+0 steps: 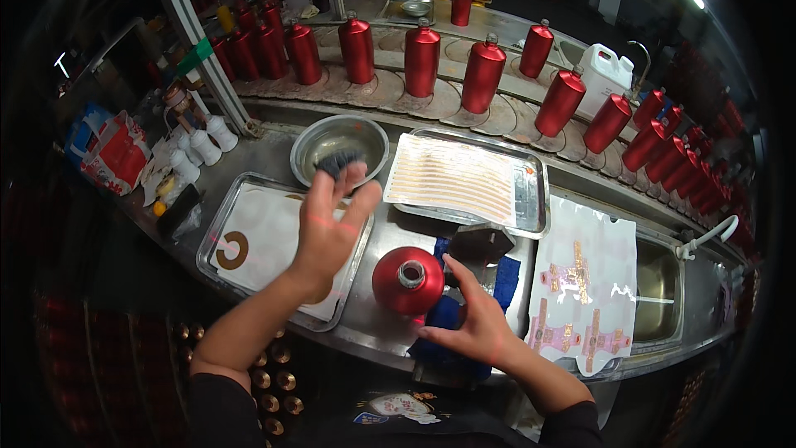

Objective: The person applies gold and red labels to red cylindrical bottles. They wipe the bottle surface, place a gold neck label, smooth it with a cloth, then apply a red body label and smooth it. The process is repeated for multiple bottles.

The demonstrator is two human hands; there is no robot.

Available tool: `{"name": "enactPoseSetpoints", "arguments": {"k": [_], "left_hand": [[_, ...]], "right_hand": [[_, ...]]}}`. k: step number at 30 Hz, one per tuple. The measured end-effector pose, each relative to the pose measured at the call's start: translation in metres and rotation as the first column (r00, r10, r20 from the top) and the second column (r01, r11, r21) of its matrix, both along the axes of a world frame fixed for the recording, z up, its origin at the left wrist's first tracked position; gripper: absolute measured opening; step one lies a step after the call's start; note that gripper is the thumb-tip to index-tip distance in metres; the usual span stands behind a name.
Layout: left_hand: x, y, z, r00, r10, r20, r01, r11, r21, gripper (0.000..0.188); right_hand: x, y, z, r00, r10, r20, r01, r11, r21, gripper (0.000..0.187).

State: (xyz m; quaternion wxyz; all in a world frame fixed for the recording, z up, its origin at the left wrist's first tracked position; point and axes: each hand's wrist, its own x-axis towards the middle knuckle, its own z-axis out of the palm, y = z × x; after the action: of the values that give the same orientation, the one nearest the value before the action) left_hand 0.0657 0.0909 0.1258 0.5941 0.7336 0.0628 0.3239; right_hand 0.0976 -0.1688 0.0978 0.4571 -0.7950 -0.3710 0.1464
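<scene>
My left hand (pixel 326 234) is raised at the near rim of a round metal bowl (pixel 300 168). At its fingertips is a small dark grey pad (pixel 338 161), smeared by motion, which the fingers seem to hold; its exact kind does not show. In front of me is a glossy red bottle (pixel 398 297) with an uncapped neck. My right hand (pixel 473 319) curves loosely beside its right side, thumb and index finger spread, the index tip close to the bottle; whether they touch I cannot tell. Blue padding (pixel 448 313) and a dark metal block (pixel 481 244) lie around the bottle.
A tray with white paper (pixel 265 228) and a brown ring-shaped piece (pixel 232 250) lies left. Beyond the bottle, a sheet of gold strips (pixel 452 181) rests on another metal tray (pixel 531 174). Printed sheets (pixel 584 282) lie beside a sink (pixel 661 303). Red bottles (pixel 422 62) line a plated conveyor (pixel 381 88).
</scene>
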Motion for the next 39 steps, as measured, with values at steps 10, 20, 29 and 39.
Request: {"name": "enactPoseSetpoints", "arguments": {"k": [10,20,29,39], "left_hand": [[0.385,0.057,0.009,0.811,0.547,0.208,-0.467,0.391,0.793,0.106],[0.389,0.035,-0.022,0.966,0.178,0.185,-0.244,0.865,0.438,0.077],[0.152,0.181,0.044,0.881,0.247,0.403,-0.420,0.803,0.424,0.056],[0.109,0.313,-0.040,0.654,0.756,0.011,-0.583,0.495,0.644,0.078]], "right_hand": [[0.203,-0.006,0.022,0.742,-0.590,0.318,0.516,0.806,0.292,0.073],[0.433,0.053,0.036,0.611,-0.601,0.515,0.741,0.664,-0.105,0.109],[0.460,0.024,0.015,0.559,-0.633,0.536,0.802,0.576,-0.157,0.090],[0.358,0.006,0.088,0.826,-0.447,0.344,0.436,0.893,0.114,0.066]]}}
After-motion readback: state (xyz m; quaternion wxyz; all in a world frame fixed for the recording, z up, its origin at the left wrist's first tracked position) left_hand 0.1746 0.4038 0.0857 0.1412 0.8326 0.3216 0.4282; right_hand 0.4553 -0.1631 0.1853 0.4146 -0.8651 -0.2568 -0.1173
